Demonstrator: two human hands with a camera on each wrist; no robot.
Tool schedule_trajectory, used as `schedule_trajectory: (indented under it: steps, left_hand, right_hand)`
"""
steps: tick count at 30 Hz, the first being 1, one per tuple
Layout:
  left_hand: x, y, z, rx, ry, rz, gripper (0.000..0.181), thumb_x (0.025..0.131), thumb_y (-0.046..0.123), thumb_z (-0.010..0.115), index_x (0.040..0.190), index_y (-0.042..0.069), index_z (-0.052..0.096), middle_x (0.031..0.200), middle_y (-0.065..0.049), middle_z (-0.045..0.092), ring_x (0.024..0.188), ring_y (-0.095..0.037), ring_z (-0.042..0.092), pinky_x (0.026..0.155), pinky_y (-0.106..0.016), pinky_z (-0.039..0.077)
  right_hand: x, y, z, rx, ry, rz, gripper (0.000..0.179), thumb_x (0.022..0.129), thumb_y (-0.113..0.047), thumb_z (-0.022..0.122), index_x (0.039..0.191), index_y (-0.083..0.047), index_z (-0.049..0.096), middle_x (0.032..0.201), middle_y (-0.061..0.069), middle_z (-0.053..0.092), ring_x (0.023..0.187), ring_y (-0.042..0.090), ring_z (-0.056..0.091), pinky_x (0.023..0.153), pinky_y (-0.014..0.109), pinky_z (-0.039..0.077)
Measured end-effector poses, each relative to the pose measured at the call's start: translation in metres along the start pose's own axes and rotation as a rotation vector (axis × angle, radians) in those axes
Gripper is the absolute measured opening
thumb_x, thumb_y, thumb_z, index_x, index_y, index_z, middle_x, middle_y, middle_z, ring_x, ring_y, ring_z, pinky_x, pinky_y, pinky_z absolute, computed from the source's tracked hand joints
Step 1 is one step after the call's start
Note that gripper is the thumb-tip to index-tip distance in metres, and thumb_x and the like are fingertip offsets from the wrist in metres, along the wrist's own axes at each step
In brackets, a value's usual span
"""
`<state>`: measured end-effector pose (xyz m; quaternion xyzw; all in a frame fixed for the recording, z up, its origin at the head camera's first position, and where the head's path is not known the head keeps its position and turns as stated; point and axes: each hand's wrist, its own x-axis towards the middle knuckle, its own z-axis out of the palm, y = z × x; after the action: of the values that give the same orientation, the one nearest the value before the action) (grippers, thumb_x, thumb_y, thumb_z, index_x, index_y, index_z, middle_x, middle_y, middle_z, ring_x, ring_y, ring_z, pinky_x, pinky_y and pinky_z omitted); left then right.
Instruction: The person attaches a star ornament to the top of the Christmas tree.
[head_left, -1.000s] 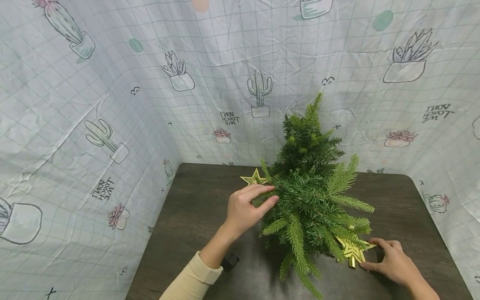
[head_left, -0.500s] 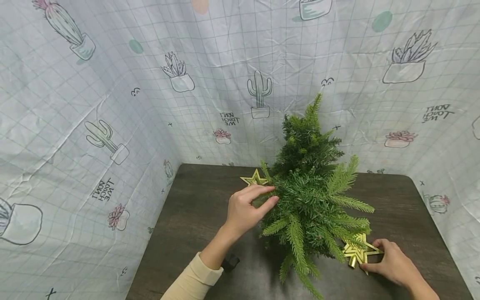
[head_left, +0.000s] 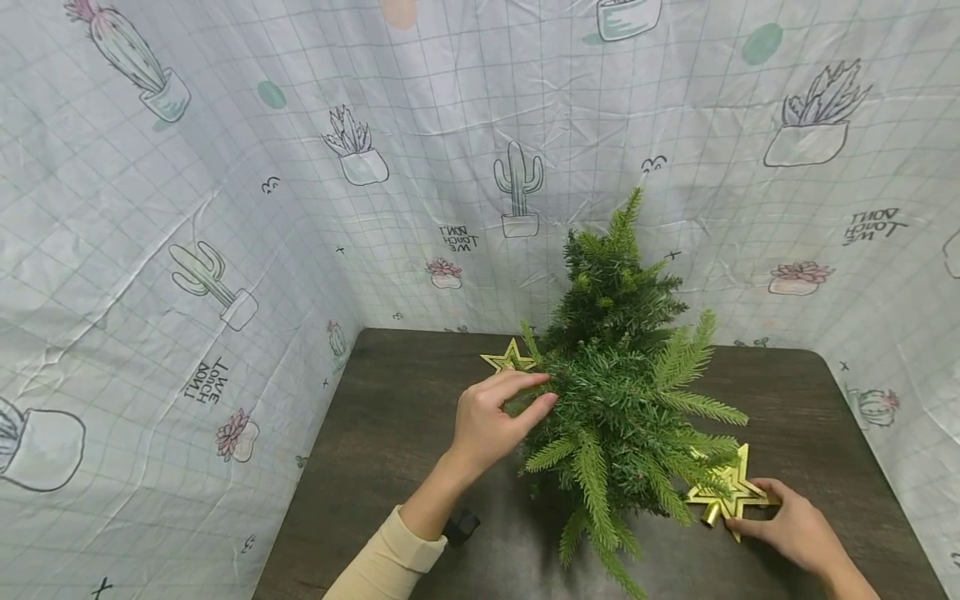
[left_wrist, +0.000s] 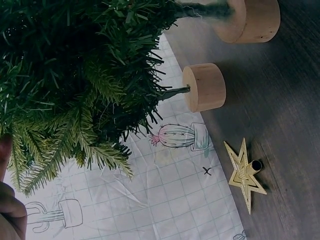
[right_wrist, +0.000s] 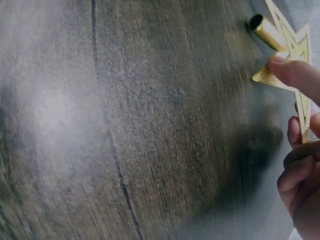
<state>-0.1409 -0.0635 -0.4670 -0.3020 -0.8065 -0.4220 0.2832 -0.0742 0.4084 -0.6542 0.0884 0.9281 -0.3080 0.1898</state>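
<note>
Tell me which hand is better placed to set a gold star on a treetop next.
Probably the right hand: it pinches a star, leaving the star's hollow socket uncovered. The left hand is at the branches and holds no star, so it seems better placed for steadying them.

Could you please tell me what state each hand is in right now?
Left hand: open, at the nearer tree; whether it touches cannot be told.
Right hand: closed, holding a gold star.
</note>
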Motion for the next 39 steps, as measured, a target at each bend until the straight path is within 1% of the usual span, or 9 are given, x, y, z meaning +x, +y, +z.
schedule_trajectory:
  steps: [7, 11, 18, 20, 24, 26, 30, 33, 39]
  left_hand:
    - [0.0, -0.001, 0.001, -0.002, 0.002, -0.002, 0.026, 0.096, 0.034, 0.077, 0.115, 0.017, 0.08, 0.107, 0.006, 0.077, 0.093, -0.004, 0.071, 0.068, -0.02, 0.053]
    - [0.0, -0.001, 0.001, -0.003, 0.004, -0.003, 0.026, 0.096, 0.034, 0.077, 0.115, 0.017, 0.08, 0.106, 0.006, 0.077, 0.087, -0.004, 0.07, 0.064, -0.018, 0.049]
    - [0.0, -0.001, 0.001, -0.003, 0.007, -0.005, 0.025, 0.096, 0.033, 0.077, 0.115, 0.017, 0.08, 0.107, 0.006, 0.077, 0.089, -0.006, 0.071, 0.068, -0.015, 0.049]
    - [-0.001, 0.0, 0.001, -0.003, 0.007, -0.007, 0.025, 0.095, 0.032, 0.077, 0.114, 0.016, 0.08, 0.107, 0.006, 0.077, 0.092, -0.005, 0.071, 0.069, -0.016, 0.051]
    - [0.0, 0.001, 0.001, -0.005, 0.006, -0.009, 0.025, 0.095, 0.032, 0.078, 0.114, 0.016, 0.081, 0.107, 0.006, 0.078, 0.092, -0.004, 0.071, 0.067, -0.016, 0.05]
    - [0.0, 0.001, 0.001, -0.009, 0.007, -0.007, 0.024, 0.095, 0.031, 0.078, 0.114, 0.016, 0.081, 0.107, 0.005, 0.078, 0.089, -0.005, 0.071, 0.064, -0.016, 0.048]
    - [-0.001, 0.001, 0.002, -0.016, 0.014, 0.0, 0.024, 0.095, 0.03, 0.078, 0.114, 0.015, 0.081, 0.106, 0.005, 0.078, 0.077, -0.005, 0.069, 0.056, -0.018, 0.044]
    - [-0.001, 0.0, 0.002, -0.018, 0.02, 0.004, 0.024, 0.094, 0.029, 0.079, 0.113, 0.015, 0.081, 0.105, 0.005, 0.078, 0.069, 0.0, 0.061, 0.052, -0.022, 0.044]
    - [-0.002, -0.001, 0.003, -0.056, 0.022, -0.002, 0.022, 0.094, 0.027, 0.079, 0.112, 0.014, 0.081, 0.103, 0.004, 0.078, 0.067, 0.003, 0.056, 0.054, -0.02, 0.046]
  right_hand:
    - [-0.005, -0.001, -0.001, 0.082, 0.072, -0.004, 0.097, 0.078, -0.059, 0.087, 0.137, 0.01, 0.053, 0.106, 0.018, 0.073, 0.095, 0.035, 0.068, 0.079, 0.055, 0.052]
    - [-0.008, -0.001, -0.001, 0.112, 0.133, -0.018, 0.088, 0.084, -0.056, 0.083, 0.138, 0.008, 0.056, 0.108, 0.021, 0.074, 0.094, 0.031, 0.068, 0.075, 0.049, 0.053]
    - [-0.01, -0.002, 0.001, 0.193, 0.245, 0.038, 0.077, 0.091, -0.056, 0.077, 0.134, 0.006, 0.063, 0.119, 0.028, 0.069, 0.082, 0.009, 0.06, 0.063, 0.033, 0.05]
    - [-0.011, -0.002, 0.002, 0.222, 0.255, 0.055, 0.078, 0.093, -0.056, 0.074, 0.137, 0.007, 0.061, 0.111, 0.025, 0.071, 0.074, 0.009, 0.058, 0.059, 0.032, 0.048]
    - [-0.015, -0.006, 0.002, 0.278, 0.276, 0.099, 0.082, 0.094, -0.058, 0.072, 0.141, 0.008, 0.057, 0.077, 0.012, 0.068, 0.057, 0.018, 0.052, 0.052, 0.033, 0.041]
    - [-0.016, -0.008, 0.002, 0.297, 0.3, 0.116, 0.081, 0.094, -0.058, 0.072, 0.14, 0.008, 0.058, 0.067, 0.006, 0.065, 0.055, 0.019, 0.051, 0.051, 0.033, 0.04]
    - [-0.017, -0.01, 0.0, 0.306, 0.358, 0.141, 0.078, 0.093, -0.057, 0.073, 0.135, 0.008, 0.062, 0.075, 0.003, 0.073, 0.061, 0.015, 0.055, 0.053, 0.032, 0.042]
    - [-0.016, -0.01, -0.001, 0.329, 0.392, 0.17, 0.076, 0.091, -0.057, 0.075, 0.131, 0.007, 0.067, 0.078, -0.002, 0.075, 0.064, 0.008, 0.058, 0.054, 0.03, 0.044]
    - [-0.017, -0.01, -0.003, 0.421, 0.451, 0.192, 0.066, 0.089, -0.053, 0.08, 0.123, 0.003, 0.072, 0.073, -0.017, 0.072, 0.067, -0.008, 0.059, 0.056, 0.025, 0.047]
